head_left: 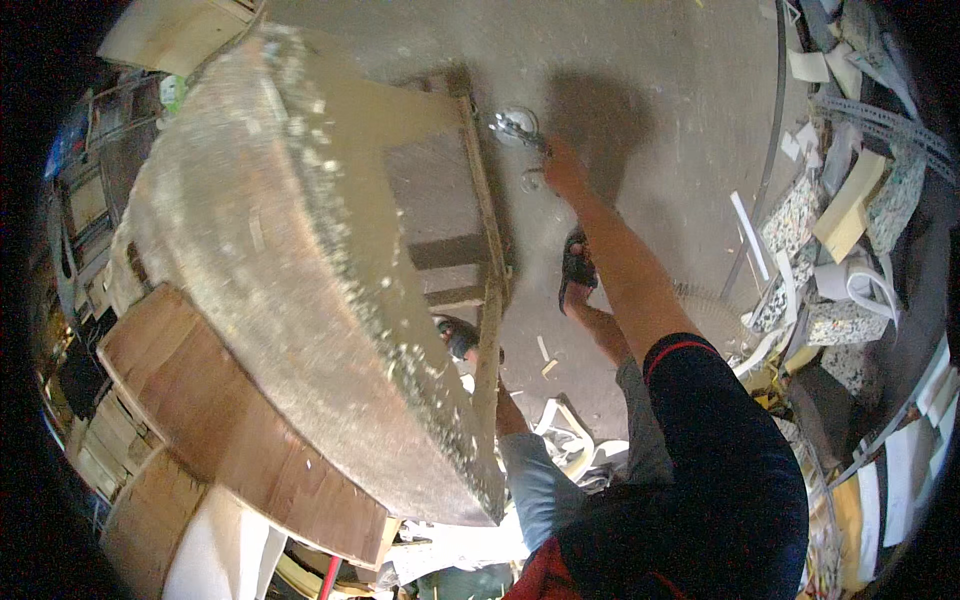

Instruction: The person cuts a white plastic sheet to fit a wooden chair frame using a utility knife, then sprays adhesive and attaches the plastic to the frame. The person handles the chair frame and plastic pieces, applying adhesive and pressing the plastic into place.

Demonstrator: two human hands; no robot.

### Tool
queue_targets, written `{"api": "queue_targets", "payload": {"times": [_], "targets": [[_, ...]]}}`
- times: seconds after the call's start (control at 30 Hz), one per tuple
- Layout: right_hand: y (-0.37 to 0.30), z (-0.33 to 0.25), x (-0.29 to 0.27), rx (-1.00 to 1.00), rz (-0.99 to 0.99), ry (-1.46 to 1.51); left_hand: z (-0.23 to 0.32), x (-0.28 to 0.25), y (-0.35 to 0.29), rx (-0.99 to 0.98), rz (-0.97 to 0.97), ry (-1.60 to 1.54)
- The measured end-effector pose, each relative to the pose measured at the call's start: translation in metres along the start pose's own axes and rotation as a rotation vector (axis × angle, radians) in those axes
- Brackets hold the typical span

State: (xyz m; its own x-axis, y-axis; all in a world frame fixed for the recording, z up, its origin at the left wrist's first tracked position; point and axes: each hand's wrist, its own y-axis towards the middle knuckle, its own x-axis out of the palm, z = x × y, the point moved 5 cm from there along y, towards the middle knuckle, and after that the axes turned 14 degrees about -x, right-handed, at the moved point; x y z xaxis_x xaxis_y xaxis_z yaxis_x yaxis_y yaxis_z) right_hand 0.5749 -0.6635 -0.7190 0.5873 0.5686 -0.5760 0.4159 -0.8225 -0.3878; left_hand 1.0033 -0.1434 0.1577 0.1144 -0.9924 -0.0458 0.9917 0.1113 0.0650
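Note:
My right hand (567,170) reaches forward over the floor and is closed round what looks like a spray gun (517,124) with a round silver metal cup. Beside it lies the wooden frame (484,215) of a large piece of furniture. A big grey-brown panel (240,230) with a rough, crumbly foam edge (345,265) rises on the left of that frame. The gun is held apart from the panel, above the bare floor. My left hand is out of view; only some red cloth shows at the bottom edge.
Foam offcuts (850,210) and scraps are heaped along the right side. A dark hose or cable (775,150) runs down the floor there. Curved brown wooden panels (235,420) stand at the lower left. My sandalled feet (577,262) are beside and within the frame.

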Motion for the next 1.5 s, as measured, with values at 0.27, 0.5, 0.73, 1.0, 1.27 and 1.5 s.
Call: {"api": "queue_targets", "payload": {"times": [0.27,0.5,0.73,1.0,1.27,1.5], "targets": [[-0.14,0.029,-0.126,-0.285,-0.074,-0.391,-0.044,-0.077,0.029,-0.279,-0.074,-0.286],[-0.277,-0.085,-0.303,-0.046,0.21,0.098,-0.038,-0.051,0.019,-0.122,-0.169,-0.396],[-0.39,-0.541,-0.371,-0.546,0.387,0.152,-0.094,-0.049,0.011,-0.055,-0.236,-0.531],[-0.593,-0.957,-0.117,-1.647,-0.283,-0.325,-0.055,-0.026,0.006,-0.362,-0.604,-0.127],[-0.671,-0.982,0.095,-1.862,-0.33,-1.622,-0.037,-0.036,-0.009,-0.492,-0.444,-0.005],[-0.648,-0.989,0.081,-1.755,-0.141,-2.258,0.008,-0.03,0.001,-0.37,-0.253,-0.072]]}}
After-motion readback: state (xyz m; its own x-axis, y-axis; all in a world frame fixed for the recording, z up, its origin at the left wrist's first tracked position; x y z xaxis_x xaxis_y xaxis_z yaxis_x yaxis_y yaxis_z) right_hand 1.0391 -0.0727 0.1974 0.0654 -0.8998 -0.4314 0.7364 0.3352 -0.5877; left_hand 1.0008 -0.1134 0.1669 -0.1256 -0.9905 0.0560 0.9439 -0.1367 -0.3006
